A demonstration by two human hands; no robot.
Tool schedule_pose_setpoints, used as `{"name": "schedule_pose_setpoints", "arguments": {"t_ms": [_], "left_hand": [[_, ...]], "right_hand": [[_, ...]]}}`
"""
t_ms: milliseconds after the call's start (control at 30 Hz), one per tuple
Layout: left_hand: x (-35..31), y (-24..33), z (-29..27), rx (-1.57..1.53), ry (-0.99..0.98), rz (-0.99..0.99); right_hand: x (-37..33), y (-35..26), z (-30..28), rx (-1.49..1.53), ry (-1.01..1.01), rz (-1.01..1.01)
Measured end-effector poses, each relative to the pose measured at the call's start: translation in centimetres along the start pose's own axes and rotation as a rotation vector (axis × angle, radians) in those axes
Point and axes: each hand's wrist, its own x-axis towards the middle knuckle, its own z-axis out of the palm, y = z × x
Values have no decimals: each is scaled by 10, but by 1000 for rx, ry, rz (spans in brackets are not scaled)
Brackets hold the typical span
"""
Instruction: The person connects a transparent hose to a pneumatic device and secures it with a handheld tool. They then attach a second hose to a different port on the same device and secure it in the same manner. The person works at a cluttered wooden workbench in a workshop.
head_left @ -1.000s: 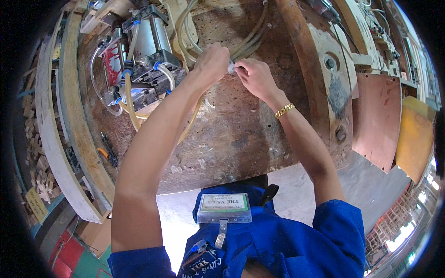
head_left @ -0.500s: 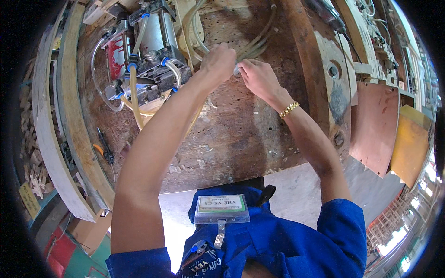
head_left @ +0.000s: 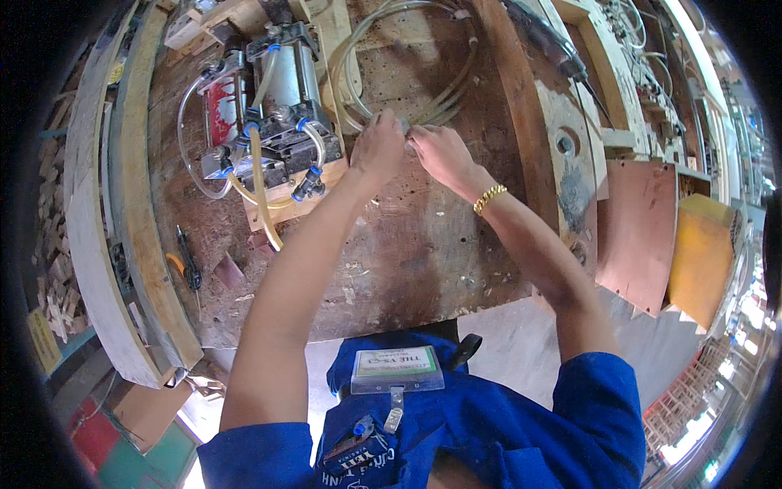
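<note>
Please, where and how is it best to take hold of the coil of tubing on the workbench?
Probably by the curve just beyond the right hand, coming from the right and above, fingers around the bundle: there several strands of the coil of tubing run close together. The left hand covers part of its near edge.

Hand tool (head_left: pixel 190 269): black and orange, lying on the surface (head_left: pixel 432 261) near the left wooden rail (head_left: pixel 145 196)
Power tool (head_left: pixel 547 42): dark, over to the right
Reddish panel (head_left: pixel 638 236): just beside a yellow one (head_left: pixel 702 253)
Wood offcuts (head_left: pixel 62 301): heaped, far left
</note>
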Motion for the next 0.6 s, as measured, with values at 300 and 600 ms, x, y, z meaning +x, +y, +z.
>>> {"name": "schedule_pose_setpoints", "arguments": {"t_ms": [300,600], "left_hand": [[-5,-5,21,-127,154,12],[-7,-6,24,-225,244,-4]], "right_hand": [[-19,-2,23,184,375,3],[-15,6,27,194,375,-64]]}}
